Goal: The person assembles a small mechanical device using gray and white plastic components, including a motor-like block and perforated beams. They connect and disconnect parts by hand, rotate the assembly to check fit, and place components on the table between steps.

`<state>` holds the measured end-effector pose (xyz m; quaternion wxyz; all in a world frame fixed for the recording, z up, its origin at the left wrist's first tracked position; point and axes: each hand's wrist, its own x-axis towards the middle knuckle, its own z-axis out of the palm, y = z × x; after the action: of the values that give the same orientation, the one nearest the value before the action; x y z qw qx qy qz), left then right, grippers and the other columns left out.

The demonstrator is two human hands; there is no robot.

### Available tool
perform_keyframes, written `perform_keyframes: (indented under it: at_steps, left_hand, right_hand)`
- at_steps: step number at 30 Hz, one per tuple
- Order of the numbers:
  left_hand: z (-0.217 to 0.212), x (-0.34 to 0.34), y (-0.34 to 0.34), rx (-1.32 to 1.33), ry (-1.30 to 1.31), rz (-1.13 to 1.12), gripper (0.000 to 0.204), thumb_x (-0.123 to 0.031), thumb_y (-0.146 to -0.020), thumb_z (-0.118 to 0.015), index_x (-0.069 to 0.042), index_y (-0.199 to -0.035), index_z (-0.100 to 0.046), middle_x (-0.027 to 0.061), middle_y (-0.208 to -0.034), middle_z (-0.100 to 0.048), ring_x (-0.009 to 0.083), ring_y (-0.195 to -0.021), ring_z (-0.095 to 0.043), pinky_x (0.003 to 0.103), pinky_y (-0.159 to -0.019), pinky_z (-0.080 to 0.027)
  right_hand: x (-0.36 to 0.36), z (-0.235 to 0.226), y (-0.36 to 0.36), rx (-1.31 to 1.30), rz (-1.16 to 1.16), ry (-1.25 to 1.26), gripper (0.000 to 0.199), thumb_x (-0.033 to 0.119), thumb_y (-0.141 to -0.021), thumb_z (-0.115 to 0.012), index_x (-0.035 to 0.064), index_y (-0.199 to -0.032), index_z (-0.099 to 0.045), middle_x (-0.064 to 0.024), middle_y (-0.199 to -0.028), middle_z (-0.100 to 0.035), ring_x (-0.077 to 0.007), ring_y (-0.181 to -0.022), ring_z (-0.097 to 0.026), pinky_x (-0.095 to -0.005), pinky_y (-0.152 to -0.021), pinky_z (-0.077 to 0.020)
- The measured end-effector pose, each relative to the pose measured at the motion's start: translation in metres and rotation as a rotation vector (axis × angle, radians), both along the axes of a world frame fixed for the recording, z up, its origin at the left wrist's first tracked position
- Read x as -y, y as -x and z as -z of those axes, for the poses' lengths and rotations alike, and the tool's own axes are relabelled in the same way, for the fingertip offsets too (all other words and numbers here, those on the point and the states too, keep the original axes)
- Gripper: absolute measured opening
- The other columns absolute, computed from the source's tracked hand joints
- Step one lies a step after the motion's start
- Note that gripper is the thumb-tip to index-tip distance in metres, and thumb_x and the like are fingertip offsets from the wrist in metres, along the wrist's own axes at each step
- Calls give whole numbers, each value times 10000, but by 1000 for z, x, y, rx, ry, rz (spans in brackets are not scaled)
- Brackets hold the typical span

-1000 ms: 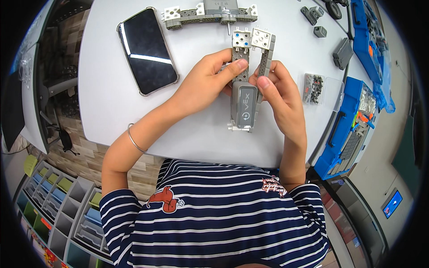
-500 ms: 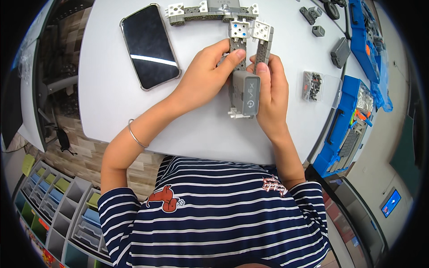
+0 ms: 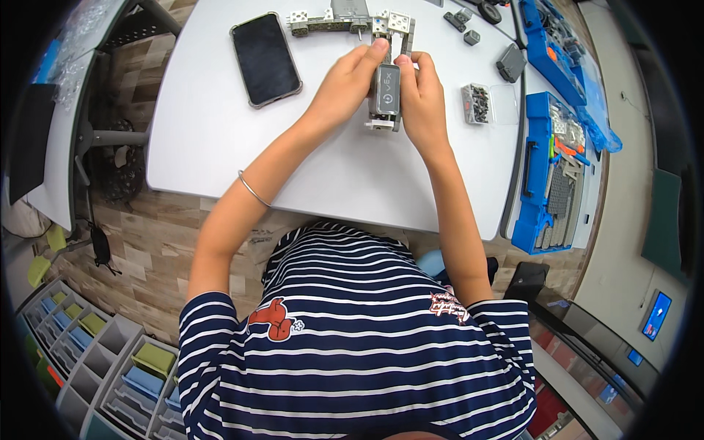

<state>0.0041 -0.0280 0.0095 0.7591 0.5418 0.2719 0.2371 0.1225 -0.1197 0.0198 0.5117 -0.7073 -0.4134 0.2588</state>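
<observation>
White tabletop spreads beneath both hands' fingers, with a blue case well to their right. Between the fingers sits a grey-and-white assembly, its grey module on the wearer's side of the thumb tips, its white-ended beams reaching past them. The left hand grips with its thumb on top; the right hand closes along the right side. How far the hidden fingertips wrap underneath cannot be told. A phone lies left of the left fingers, a clear box right of the right ones.
</observation>
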Motion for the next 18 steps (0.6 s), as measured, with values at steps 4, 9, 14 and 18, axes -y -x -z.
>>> perform_keyframes:
  at_steps: [4, 9, 14, 18]
  left_hand:
    - [-10, 36, 10, 21, -150, -1, 620, -516, -970, -659, -13, -1313, -543, 96, -1109, -651, 123, -1023, -603, 290, -914, -493]
    - [-14, 58, 16, 110, -84, -75, 559, -423, -931, -749, 6, -1222, -540, 71, -986, -649, 123, -891, -649, 270, -766, -544]
    - [-5, 57, 24, 187, -86, -122, 525, -443, -933, -739, -10, -1162, -550, 67, -933, -636, 110, -851, -627, 284, -643, -558]
    - [-4, 66, 27, 119, -131, -182, 533, -459, -951, -708, -5, -1184, -557, 86, -996, -625, 134, -934, -636, 321, -693, -600]
  right_hand:
    - [11, -9, 15, 161, 126, -90, 393, 323, -1075, -491, -67, -1120, -503, -149, -787, -701, -149, -672, -635, -318, -598, -496]
    - [18, -22, 20, 282, 32, -79, 375, 283, -1080, -463, -83, -1110, -536, -207, -813, -711, -274, -683, -704, -395, -624, -531]
    - [20, -18, 9, 319, -58, -167, 347, 263, -1082, -441, -53, -1100, -583, -207, -803, -684, -272, -695, -683, -431, -663, -518]
    - [21, 1, -4, 144, -31, -212, 364, 284, -1088, -426, -19, -1074, -627, -114, -757, -659, -179, -616, -597, -348, -612, -484]
